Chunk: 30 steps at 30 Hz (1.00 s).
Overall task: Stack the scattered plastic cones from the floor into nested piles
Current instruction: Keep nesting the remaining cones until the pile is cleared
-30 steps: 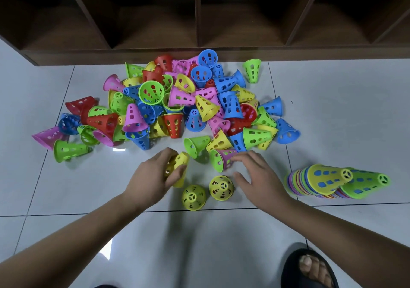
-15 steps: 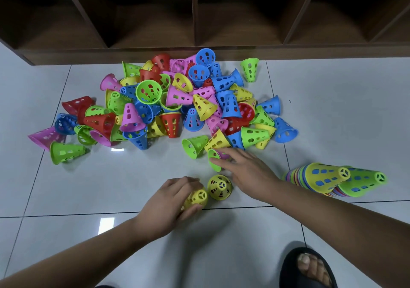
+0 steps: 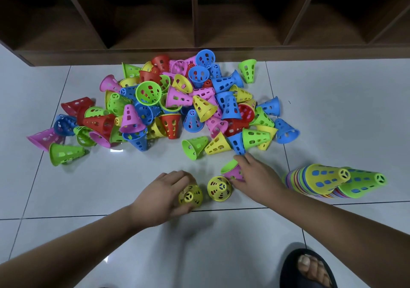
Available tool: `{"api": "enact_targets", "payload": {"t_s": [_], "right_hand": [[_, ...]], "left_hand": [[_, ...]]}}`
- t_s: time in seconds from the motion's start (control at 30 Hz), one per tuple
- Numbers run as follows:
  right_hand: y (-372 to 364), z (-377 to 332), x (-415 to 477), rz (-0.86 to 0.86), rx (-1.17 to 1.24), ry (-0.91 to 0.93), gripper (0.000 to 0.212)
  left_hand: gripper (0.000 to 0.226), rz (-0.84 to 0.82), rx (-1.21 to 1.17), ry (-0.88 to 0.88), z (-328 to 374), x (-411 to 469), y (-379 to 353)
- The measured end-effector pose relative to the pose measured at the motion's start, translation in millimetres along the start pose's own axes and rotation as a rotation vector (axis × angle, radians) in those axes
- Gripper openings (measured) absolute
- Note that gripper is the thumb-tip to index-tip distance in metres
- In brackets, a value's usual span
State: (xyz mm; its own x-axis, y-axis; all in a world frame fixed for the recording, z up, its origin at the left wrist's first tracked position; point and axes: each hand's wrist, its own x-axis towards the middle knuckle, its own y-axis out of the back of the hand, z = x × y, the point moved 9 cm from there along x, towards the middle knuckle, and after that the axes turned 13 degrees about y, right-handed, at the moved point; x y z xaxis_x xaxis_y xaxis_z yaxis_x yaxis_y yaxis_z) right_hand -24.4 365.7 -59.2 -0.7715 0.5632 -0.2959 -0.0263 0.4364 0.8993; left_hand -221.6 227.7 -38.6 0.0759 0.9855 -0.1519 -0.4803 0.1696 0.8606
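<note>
A heap of perforated plastic cones (image 3: 177, 103) in red, blue, green, yellow and pink lies scattered on the white tiled floor. Two yellow cones stand upright in front of me. My left hand (image 3: 164, 195) grips the left yellow cone (image 3: 190, 195) by its side. The right yellow cone (image 3: 219, 187) stands free beside it. My right hand (image 3: 255, 176) holds a pink cone nested in a green one (image 3: 233, 170), lying on its side just behind the right yellow cone. Two tall nested piles (image 3: 328, 180) stand at the right, topped yellow and green.
A dark wooden shelf unit (image 3: 199, 52) with open compartments runs along the far edge of the floor. My foot in a dark sandal (image 3: 308, 270) is at the bottom right. Bare tiles (image 3: 343, 110) stretch to the right of the heap.
My left hand carried a yellow cone back from the heap's edge and set it over the left upright yellow cone. My right hand reached the pink-and-green cone and drew it back towards the yellow cones.
</note>
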Motion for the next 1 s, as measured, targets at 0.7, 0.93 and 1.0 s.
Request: {"api": "enact_targets", "payload": {"t_s": [0.7, 0.93, 1.0], "right_hand": [[-4.8, 2.3, -30.2, 0.109, -0.059, 0.071, 0.066], [-22.8, 8.1, -38.2, 0.003, -0.154, 0.083, 0.071], [-22.6, 12.3, -37.4, 0.017, -0.177, 0.078, 0.061]], "left_hand": [[0.063, 0.048, 0.335, 0.335, -69.0, 52.1, 22.4], [0.066, 0.153, 0.223, 0.387, -74.3, 37.5, 34.8], [0.072, 0.168, 0.167, 0.393, -68.3, 32.9, 40.4]]}}
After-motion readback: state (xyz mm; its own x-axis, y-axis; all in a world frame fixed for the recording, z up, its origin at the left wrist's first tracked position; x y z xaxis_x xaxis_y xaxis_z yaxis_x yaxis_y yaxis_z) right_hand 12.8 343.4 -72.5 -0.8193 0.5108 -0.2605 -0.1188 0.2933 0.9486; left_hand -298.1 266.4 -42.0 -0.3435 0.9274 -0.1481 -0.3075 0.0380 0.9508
